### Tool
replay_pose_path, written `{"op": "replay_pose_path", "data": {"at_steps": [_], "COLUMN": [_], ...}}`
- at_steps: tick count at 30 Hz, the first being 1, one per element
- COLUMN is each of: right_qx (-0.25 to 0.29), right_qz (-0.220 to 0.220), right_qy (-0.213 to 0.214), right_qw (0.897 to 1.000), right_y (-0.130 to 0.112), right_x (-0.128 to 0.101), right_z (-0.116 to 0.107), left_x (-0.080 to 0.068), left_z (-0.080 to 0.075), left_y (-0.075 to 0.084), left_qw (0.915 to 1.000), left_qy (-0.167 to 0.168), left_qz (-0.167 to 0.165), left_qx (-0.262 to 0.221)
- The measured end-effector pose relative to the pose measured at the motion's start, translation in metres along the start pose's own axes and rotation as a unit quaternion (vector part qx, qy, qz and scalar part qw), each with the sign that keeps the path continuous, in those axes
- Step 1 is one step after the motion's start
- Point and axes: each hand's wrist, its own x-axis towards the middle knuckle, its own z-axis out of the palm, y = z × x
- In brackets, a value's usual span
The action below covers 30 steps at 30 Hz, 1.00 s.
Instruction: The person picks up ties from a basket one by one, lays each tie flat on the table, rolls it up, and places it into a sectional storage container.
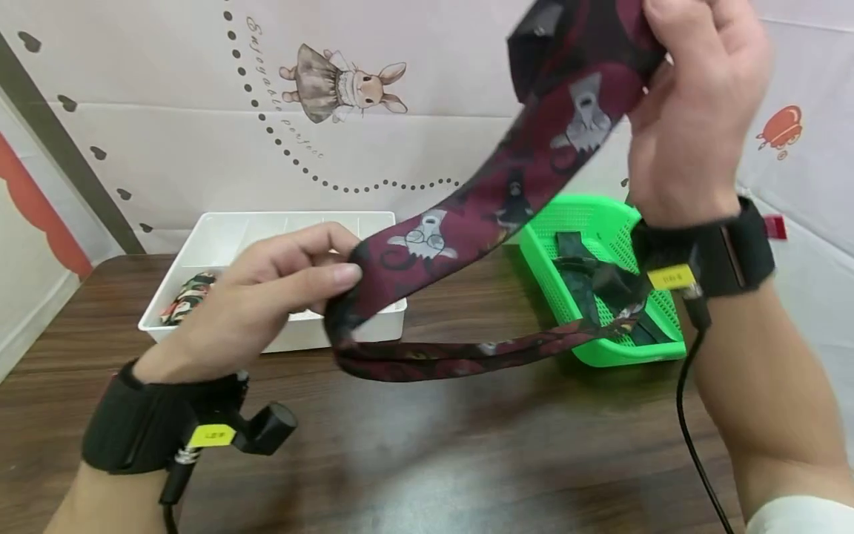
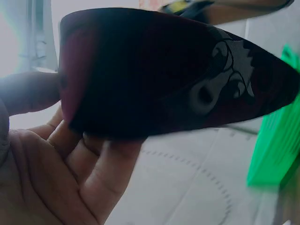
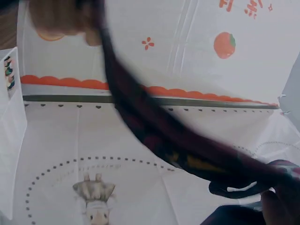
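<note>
A dark red necktie [image 1: 460,222] with grey and black animal figures stretches between my two hands, above the table. My left hand [image 1: 273,289] pinches a fold of it between thumb and fingers, at the lower left. From that fold, a narrower length runs rightward toward the green basket [image 1: 603,356]. Up at the top right, my right hand [image 1: 707,96] grips the wide part, where a black section hangs beside the fingers. The left wrist view shows the necktie [image 2: 154,75] bent across the fingers of the left hand [image 2: 51,173]. A small loop shows on the necktie [image 3: 159,122] in the right wrist view.
Behind the left hand stands a white divided tray [image 1: 300,222] with a rolled patterned cloth [image 1: 189,297] in it. Dark strips of cloth [image 1: 577,285] lie in the green basket. A printed white sheet [image 1: 434,74] hangs behind the wooden table [image 1: 414,445]. Cables trail from both wristbands.
</note>
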Motion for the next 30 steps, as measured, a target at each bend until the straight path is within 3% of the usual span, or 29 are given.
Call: {"op": "replay_pose_path", "data": {"at_steps": [3, 6, 9, 11, 12, 14, 17, 18, 21, 25, 27, 28, 30], "right_qx": [-0.081, -0.105, -0.133, -0.175, -0.218, -0.315, -0.411, -0.435, -0.455, -0.503, -0.518, -0.522, -0.527], "right_qz": [-0.006, 0.005, 0.030, 0.054, 0.064, 0.075, 0.089, 0.097, 0.137, 0.177, 0.175, 0.169, 0.141], "right_qy": [0.018, 0.044, 0.022, -0.015, -0.046, -0.104, -0.208, -0.243, -0.333, -0.419, -0.442, -0.447, -0.448], "right_qw": [0.997, 0.993, 0.990, 0.983, 0.973, 0.941, 0.883, 0.861, 0.815, 0.735, 0.711, 0.706, 0.708], "right_y": [-0.010, -0.012, -0.012, -0.014, -0.015, -0.016, -0.014, -0.012, -0.005, 0.004, 0.008, 0.010, 0.017], "right_x": [-0.025, -0.056, -0.092, -0.115, -0.127, -0.150, -0.182, -0.191, -0.210, -0.221, -0.222, -0.220, -0.216], "right_z": [-0.020, -0.039, -0.058, -0.068, -0.073, -0.080, -0.089, -0.090, -0.093, -0.094, -0.095, -0.096, -0.099], "left_x": [-0.017, -0.037, -0.057, -0.068, -0.074, -0.087, -0.102, -0.106, -0.111, -0.116, -0.122, -0.124, -0.130], "left_z": [-0.017, -0.035, -0.045, -0.046, -0.047, -0.052, -0.062, -0.064, -0.071, -0.079, -0.083, -0.086, -0.092], "left_y": [0.008, 0.007, 0.007, 0.005, 0.002, -0.009, -0.029, -0.035, -0.049, -0.060, -0.064, -0.065, -0.068], "left_qw": [0.9971, 0.9939, 0.9865, 0.9787, 0.9737, 0.9621, 0.9461, 0.9442, 0.9351, 0.9268, 0.9210, 0.9182, 0.9101], "left_qy": [0.029, 0.003, -0.034, -0.034, -0.035, -0.030, -0.044, -0.057, -0.085, -0.098, -0.093, -0.087, -0.070], "left_qz": [-0.019, -0.036, -0.066, -0.078, -0.083, -0.093, -0.116, -0.128, -0.158, -0.187, -0.204, -0.211, -0.223], "left_qx": [0.068, 0.105, 0.146, 0.187, 0.209, 0.255, 0.299, 0.298, 0.306, 0.311, 0.319, 0.324, 0.342]}}
